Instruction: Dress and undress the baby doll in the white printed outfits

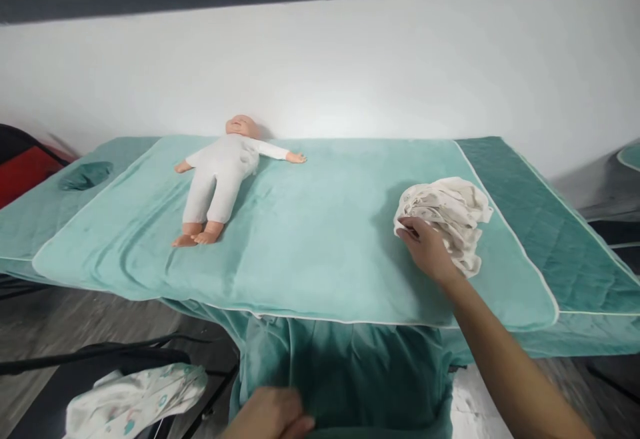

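Observation:
A crumpled bundle of white cloth with a faint small print lies on the right part of the light green sheet. My right hand pinches its near left edge between thumb and fingers. Low in the view, in front of the bed's hanging cover, my left hand is loosely curled and a little blurred, with nothing visible in it. Toward the far left of the sheet a baby doll lies on its back, arms spread, with a white cloth body and bare feet.
The padded bed has a darker green cover and a face hole at its left. White printed cloth rests on a dark chair at lower left. A white wall stands behind, and a red and black object at far left.

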### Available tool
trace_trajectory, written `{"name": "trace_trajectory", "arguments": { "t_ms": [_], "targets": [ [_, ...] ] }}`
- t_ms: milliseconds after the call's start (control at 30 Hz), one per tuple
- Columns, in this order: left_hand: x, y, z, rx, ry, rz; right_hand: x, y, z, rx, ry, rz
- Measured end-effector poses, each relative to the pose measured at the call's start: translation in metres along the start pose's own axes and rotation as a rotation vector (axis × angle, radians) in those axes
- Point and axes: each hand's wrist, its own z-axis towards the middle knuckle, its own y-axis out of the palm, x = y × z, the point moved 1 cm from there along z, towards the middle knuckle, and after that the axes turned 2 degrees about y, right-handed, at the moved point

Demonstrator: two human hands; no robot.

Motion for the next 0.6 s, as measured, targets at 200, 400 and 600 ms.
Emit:
{"name": "trace_trajectory", "arguments": {
  "t_ms": [200, 400, 600],
  "targets": [
    [0.096, -0.131, 0.118, 0.817, 0.219, -0.4, -0.053, 0.033, -0.002, -0.178, -0.189, 0.384],
    [0.111, -0.185, 0.265, 0.662, 0.282, -0.721, -0.049, 0.033, -0.004, -0.192, -0.405, -0.11],
    [0.109, -0.187, 0.299, 0.802, 0.296, -0.649, 0.002, 0.009, 0.018, 0.221, -0.149, -0.472]
  ]
}}
